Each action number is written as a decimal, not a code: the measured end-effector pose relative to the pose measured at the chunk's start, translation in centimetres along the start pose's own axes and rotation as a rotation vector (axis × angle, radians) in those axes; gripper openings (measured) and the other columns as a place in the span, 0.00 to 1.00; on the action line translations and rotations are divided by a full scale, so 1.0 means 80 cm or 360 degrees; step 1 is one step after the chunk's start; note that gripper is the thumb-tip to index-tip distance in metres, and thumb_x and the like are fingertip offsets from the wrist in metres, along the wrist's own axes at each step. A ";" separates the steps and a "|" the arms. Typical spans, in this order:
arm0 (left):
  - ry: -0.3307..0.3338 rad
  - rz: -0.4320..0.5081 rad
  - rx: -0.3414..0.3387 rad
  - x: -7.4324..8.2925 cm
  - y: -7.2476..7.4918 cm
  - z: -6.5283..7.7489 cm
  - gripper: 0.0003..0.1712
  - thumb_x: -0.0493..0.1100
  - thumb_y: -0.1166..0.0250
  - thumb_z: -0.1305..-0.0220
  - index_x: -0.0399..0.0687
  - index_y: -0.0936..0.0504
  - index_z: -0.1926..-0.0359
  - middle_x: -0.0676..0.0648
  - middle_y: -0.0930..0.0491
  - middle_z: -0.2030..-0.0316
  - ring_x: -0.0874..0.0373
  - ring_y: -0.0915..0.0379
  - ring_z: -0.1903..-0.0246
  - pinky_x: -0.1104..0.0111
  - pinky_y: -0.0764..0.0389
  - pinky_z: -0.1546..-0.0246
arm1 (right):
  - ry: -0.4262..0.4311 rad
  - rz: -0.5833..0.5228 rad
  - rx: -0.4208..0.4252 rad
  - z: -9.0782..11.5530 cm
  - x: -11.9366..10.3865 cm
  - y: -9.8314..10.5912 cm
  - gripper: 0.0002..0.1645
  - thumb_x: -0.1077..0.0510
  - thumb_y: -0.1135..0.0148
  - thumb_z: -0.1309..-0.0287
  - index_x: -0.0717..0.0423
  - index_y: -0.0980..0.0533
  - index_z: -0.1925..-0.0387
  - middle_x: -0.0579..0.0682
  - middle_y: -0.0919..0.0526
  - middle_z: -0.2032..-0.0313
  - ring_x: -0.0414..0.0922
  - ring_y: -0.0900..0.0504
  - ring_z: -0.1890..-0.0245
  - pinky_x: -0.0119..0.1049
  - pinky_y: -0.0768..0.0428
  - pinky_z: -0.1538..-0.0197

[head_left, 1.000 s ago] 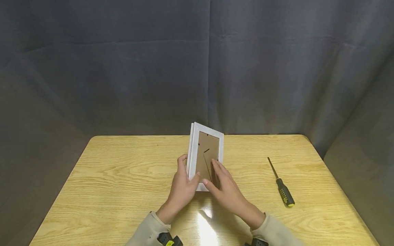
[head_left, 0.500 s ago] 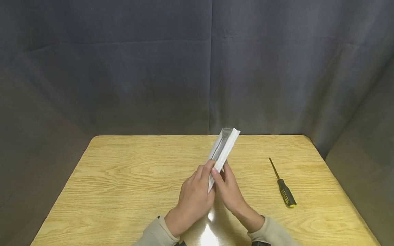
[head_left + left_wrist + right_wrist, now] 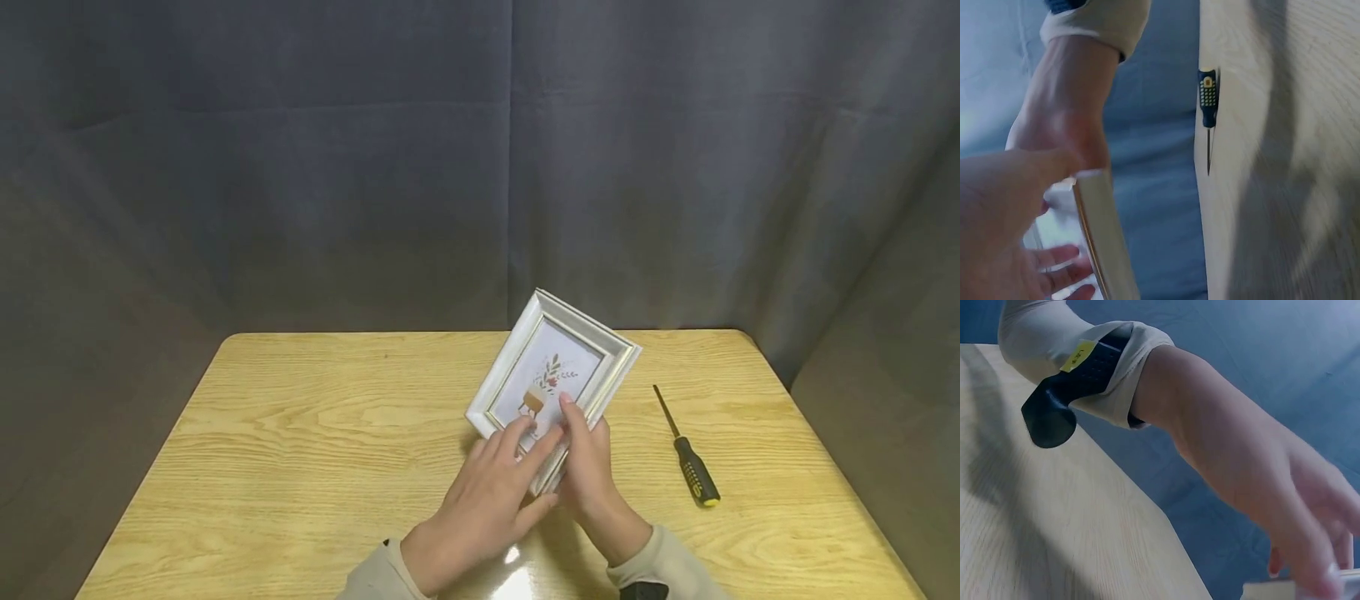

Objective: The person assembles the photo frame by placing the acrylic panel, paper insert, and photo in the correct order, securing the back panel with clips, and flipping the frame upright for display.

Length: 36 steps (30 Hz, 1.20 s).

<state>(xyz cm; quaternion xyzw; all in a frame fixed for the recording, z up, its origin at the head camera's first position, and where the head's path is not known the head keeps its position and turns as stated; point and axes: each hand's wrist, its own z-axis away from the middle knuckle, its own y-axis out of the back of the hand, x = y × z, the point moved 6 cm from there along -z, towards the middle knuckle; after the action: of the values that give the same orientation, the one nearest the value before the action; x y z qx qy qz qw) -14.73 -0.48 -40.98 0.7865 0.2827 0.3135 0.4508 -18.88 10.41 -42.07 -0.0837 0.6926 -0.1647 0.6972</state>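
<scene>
A white picture frame (image 3: 616, 367) with a gold inner line stands tilted above the table, its front facing up. Behind its glass shows a print (image 3: 534, 402) of leaves and a brown pot on legs. My right hand (image 3: 596, 479) grips the lower right side, thumb over the front and the other fingers behind. Across the lower left corner lies my left hand (image 3: 480, 508), fingers loosely spread over the front, thumb apart from them near the bottom edge. The left wrist view shows the frame's edge (image 3: 1107, 237) beside the left fingers. Only a white corner (image 3: 1269, 590) appears in the right wrist view.
A screwdriver (image 3: 696, 472) with a black and yellow handle lies on the right of the wooden table (image 3: 300, 433). Dark grey curtains (image 3: 360, 208) hang behind the table and at both sides.
The picture frame has turned from its brown back, past edge-on, to its printed front, and moved right. My right hand now holds its right side; the left fingers have moved onto the front.
</scene>
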 end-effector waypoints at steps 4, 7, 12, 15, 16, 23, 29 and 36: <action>0.0046 0.0280 -0.0014 -0.008 0.004 -0.001 0.35 0.60 0.43 0.38 0.60 0.37 0.31 0.50 0.37 0.37 0.56 0.36 0.42 0.59 0.31 0.46 | -0.0013 -0.0080 0.0018 -0.004 -0.004 0.010 0.25 0.53 0.59 0.30 0.55 0.38 0.35 0.56 0.26 0.42 0.49 0.22 0.47 0.44 0.25 0.47; 0.0107 0.0505 0.0075 -0.017 0.012 -0.001 0.29 0.56 0.42 0.38 0.58 0.30 0.36 0.52 0.34 0.39 0.59 0.38 0.41 0.59 0.31 0.44 | -0.0052 -0.0079 0.0062 -0.005 -0.006 0.017 0.24 0.56 0.61 0.31 0.55 0.38 0.36 0.53 0.25 0.45 0.48 0.21 0.48 0.43 0.24 0.47; 0.0268 0.0759 0.0478 -0.046 0.037 -0.002 0.24 0.45 0.40 0.39 0.51 0.26 0.41 0.49 0.31 0.41 0.57 0.38 0.41 0.60 0.28 0.48 | -0.0169 -0.0121 0.0072 -0.006 -0.005 0.022 0.25 0.58 0.62 0.33 0.55 0.39 0.36 0.50 0.22 0.49 0.47 0.21 0.49 0.43 0.24 0.47; 0.0389 0.1000 0.0582 -0.068 0.043 -0.003 0.28 0.42 0.40 0.38 0.52 0.32 0.36 0.49 0.36 0.39 0.55 0.40 0.42 0.58 0.28 0.52 | -0.0220 -0.0138 0.0058 -0.005 -0.002 0.024 0.25 0.59 0.62 0.35 0.57 0.39 0.37 0.49 0.20 0.53 0.48 0.20 0.52 0.45 0.23 0.48; 0.0429 0.1106 0.0569 -0.075 0.042 -0.003 0.31 0.42 0.40 0.38 0.53 0.36 0.34 0.49 0.38 0.37 0.55 0.42 0.41 0.57 0.29 0.52 | -0.0225 -0.0137 0.0043 -0.005 -0.001 0.025 0.26 0.60 0.62 0.36 0.57 0.39 0.37 0.49 0.19 0.53 0.48 0.19 0.52 0.45 0.23 0.49; 0.0670 0.1719 0.0203 -0.095 0.019 -0.002 0.37 0.48 0.45 0.33 0.59 0.52 0.28 0.42 0.41 0.34 0.47 0.43 0.36 0.49 0.39 0.39 | -0.0236 -0.0086 -0.0070 -0.004 0.002 0.026 0.26 0.62 0.62 0.39 0.62 0.39 0.39 0.50 0.20 0.56 0.49 0.19 0.55 0.45 0.22 0.51; 0.0783 0.2131 -0.0062 -0.094 0.004 0.004 0.35 0.55 0.54 0.29 0.43 0.49 0.28 0.36 0.32 0.39 0.47 0.31 0.43 0.59 0.29 0.44 | -0.0207 0.0015 -0.0175 -0.002 0.001 0.026 0.25 0.63 0.63 0.41 0.65 0.38 0.41 0.50 0.19 0.60 0.48 0.18 0.59 0.44 0.20 0.54; 0.0847 0.2353 -0.0202 -0.089 -0.003 0.012 0.37 0.59 0.60 0.28 0.38 0.44 0.30 0.36 0.30 0.42 0.49 0.30 0.44 0.60 0.27 0.47 | -0.0186 0.0094 -0.0241 -0.004 -0.002 0.028 0.25 0.63 0.62 0.41 0.66 0.39 0.42 0.50 0.19 0.61 0.47 0.18 0.61 0.42 0.19 0.56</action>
<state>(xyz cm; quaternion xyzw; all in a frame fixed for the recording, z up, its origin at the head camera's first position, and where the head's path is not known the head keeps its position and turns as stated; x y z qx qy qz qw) -18.67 -6.05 -43.28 0.6416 -0.2338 0.7254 0.0866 -18.95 12.61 -42.71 -0.1252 0.6635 -0.0860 0.7326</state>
